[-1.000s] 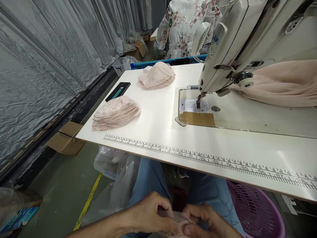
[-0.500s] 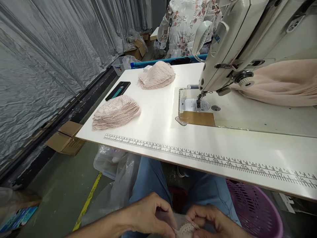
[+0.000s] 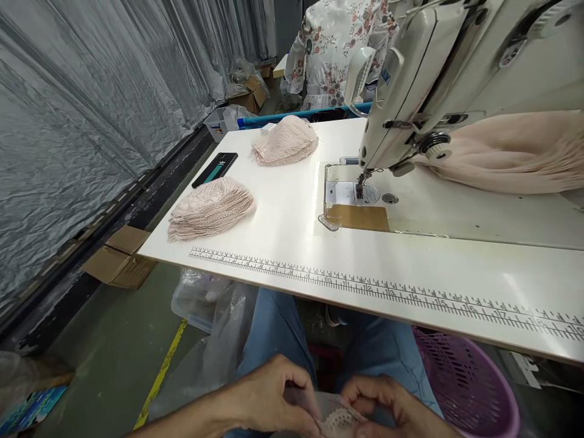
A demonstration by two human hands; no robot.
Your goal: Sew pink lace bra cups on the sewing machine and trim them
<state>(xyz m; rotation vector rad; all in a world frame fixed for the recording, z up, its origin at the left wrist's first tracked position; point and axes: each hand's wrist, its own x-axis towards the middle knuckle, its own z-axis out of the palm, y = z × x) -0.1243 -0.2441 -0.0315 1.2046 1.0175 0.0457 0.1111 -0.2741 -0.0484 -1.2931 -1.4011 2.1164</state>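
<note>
Both hands are low over my lap, below the table edge. My left hand [image 3: 274,398] pinches a small pale pink lace piece [image 3: 340,418] with curled fingers. My right hand [image 3: 392,407] grips the same piece from the right side. Part of the lace is cut off by the bottom of the view. On the white table [image 3: 292,225] lie two stacks of pink lace pieces, one near the left edge [image 3: 210,208] and one farther back [image 3: 285,140]. A white sewing machine [image 3: 438,79] stands at the right, its needle [image 3: 361,182] over the plate.
A black phone [image 3: 214,169] lies by the table's left edge. Folded pink fabric [image 3: 515,152] sits behind the machine. A purple basket [image 3: 465,389] is under the table at right, plastic bags [image 3: 205,298] and cardboard boxes [image 3: 119,263] on the floor at left. A person in a floral top [image 3: 335,42] works beyond.
The lace piece has come further into view between my fingers. The view has shifted slightly; the hands stay over my lap.
</note>
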